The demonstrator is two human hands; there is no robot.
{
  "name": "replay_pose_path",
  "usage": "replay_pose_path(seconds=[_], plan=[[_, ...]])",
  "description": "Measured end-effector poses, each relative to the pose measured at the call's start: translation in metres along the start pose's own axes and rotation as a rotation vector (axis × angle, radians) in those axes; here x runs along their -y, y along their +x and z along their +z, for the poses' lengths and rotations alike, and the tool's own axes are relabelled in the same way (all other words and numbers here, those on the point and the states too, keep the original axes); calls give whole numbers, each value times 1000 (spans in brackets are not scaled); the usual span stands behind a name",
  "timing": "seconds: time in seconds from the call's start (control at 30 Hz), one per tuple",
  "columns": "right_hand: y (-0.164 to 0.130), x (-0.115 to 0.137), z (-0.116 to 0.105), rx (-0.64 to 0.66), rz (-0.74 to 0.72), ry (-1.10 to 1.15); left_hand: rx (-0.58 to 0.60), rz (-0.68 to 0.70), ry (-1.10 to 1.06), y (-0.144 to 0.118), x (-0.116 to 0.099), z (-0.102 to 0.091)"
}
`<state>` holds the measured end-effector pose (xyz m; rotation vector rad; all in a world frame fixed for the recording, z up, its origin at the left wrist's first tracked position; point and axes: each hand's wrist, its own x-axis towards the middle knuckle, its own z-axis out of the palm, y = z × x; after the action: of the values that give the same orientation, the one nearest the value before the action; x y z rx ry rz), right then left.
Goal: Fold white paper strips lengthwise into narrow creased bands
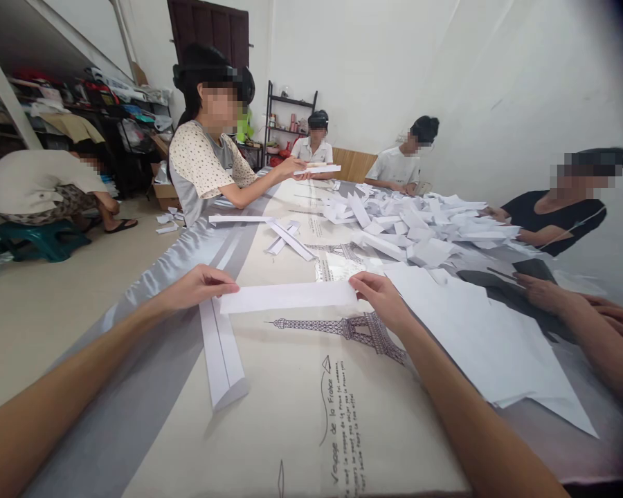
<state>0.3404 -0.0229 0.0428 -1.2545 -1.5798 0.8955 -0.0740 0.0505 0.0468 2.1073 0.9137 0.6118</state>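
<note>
A long folded strip of white paper (288, 297) lies flat across the tablecloth. My left hand (200, 285) pinches its left end and my right hand (378, 296) pinches its right end. Under the left end, another folded white strip (221, 356) runs toward me. The cloth (311, 408) is beige and grey, printed with an Eiffel Tower. A stack of flat white sheets (491, 342) lies just right of my right hand.
Several other people sit around the table. One on the left holds a folded strip (316, 169). A heap of folded paper (410, 225) fills the far middle. Another person's hands (561, 294) rest at the right edge. Shelves stand at the back left.
</note>
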Motion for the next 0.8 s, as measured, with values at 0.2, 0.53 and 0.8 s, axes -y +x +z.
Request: replay_pose_path(seconds=[0.2,0.53,0.8], plan=[[0,-2,10,-88,30,151,116,4,-72,1,-21,21],[-7,14,38,-147,90,470,176,22,-184,-2,-64,72],[-22,26,68,66,155,402,190,146,-115,-7,-74,97]])
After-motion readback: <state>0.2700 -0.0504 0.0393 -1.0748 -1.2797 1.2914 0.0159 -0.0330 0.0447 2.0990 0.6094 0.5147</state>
